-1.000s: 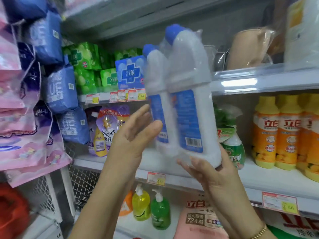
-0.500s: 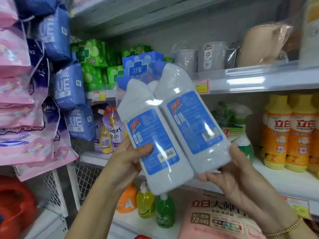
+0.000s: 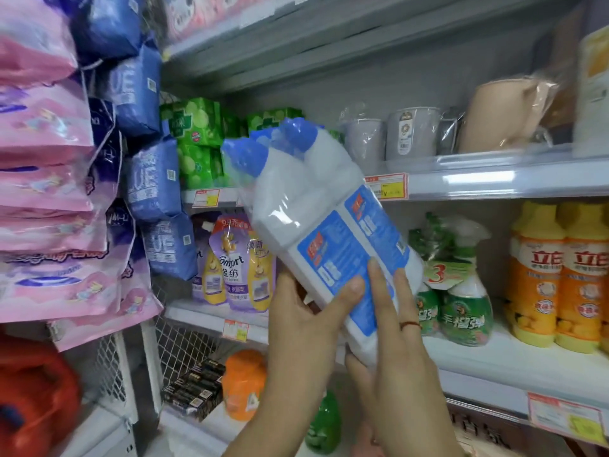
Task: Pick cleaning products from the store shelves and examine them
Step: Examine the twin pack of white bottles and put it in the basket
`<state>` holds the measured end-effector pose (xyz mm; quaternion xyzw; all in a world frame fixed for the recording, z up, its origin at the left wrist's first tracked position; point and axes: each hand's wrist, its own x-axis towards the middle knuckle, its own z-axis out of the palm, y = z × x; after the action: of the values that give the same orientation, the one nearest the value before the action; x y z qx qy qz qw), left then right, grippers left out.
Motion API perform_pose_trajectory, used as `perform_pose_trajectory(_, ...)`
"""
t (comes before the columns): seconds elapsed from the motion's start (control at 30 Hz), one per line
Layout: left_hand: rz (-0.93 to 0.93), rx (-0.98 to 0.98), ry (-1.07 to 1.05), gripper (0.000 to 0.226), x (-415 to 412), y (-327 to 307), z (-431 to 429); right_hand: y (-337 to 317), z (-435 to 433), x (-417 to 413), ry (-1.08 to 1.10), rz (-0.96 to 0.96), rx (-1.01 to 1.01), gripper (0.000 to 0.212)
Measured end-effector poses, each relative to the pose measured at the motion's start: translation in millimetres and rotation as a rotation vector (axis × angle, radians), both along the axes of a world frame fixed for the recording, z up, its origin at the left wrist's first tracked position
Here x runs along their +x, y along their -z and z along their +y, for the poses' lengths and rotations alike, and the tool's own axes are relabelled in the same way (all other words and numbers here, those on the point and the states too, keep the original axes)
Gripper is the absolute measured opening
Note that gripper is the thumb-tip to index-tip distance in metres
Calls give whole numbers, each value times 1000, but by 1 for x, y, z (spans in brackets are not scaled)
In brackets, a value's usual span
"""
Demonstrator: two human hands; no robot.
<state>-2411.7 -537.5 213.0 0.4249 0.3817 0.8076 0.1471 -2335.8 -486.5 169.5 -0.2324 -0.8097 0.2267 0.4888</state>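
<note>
A twin pack [image 3: 329, 232] of white bottles with blue caps, wrapped in clear film, hangs in the air in front of the shelves, tilted with its caps up and to the left. The left hand [image 3: 303, 328] grips its lower end, thumb [image 3: 351, 290] pressed across the blue label and the other fingers hidden behind. The right hand [image 3: 395, 361] holds the base, two fingers [image 3: 375, 285] laid up the label and the thumb tucked under the bottom edge. The caps overlap the front edge of the upper shelf [image 3: 494, 179], just left of a price tag [image 3: 387, 186]; mugs [image 3: 412, 133] stand near that edge. On the middle shelf [image 3: 514, 361], soft pouches [image 3: 230, 265] sit to the left of the pack, and green spray bottles [image 3: 468, 301] to the right, with orange bottles [image 3: 540, 275] beside them. Bare shelf runs along the front edge before the sprays. Blue packs [image 3: 151, 179] and pink packs [image 3: 43, 192] crowd the left side.
</note>
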Motion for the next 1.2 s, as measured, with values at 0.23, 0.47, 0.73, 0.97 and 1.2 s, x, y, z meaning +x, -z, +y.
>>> perform_pose_trajectory(0.23,337,-171,20,91,-20,-24,-10,-23,27,42,-685,342,-540,73)
perform_pose_trajectory(0.47,142,-584,437,73,-66,8,-18,2,31,57,-1049,449,-1057,84)
perform_pose_trajectory(0.73,-105,-534,329,70,-46,20,-13,-25,25,62,-940,378,-989,34)
perform_pose_trajectory(0.97,-541,-342,671,100,-25,-4,-19,-82,14,70,-639,144,-652,63)
perform_pose_trajectory(1.2,-563,-271,686,97,-18,-5,-25,-92,4,86,-592,44,-551,60)
